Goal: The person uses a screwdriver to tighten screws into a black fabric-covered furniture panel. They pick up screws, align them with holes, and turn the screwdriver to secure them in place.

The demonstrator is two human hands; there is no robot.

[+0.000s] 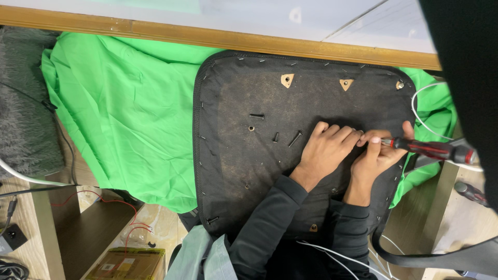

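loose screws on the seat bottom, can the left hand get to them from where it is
Probably yes. The loose screws lie bare on the seat bottom just beside the left hand, with nothing between them. The right hand holds the screwdriver on the other side.

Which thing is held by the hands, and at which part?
The right hand holds a red-and-black screwdriver near the front of its handle. The left hand rests beside it on the black seat base, holding nothing visible.

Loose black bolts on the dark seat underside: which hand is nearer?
Left. The left hand lies just right of the loose black bolts; the right hand, gripping the red-handled screwdriver, sits farther right.
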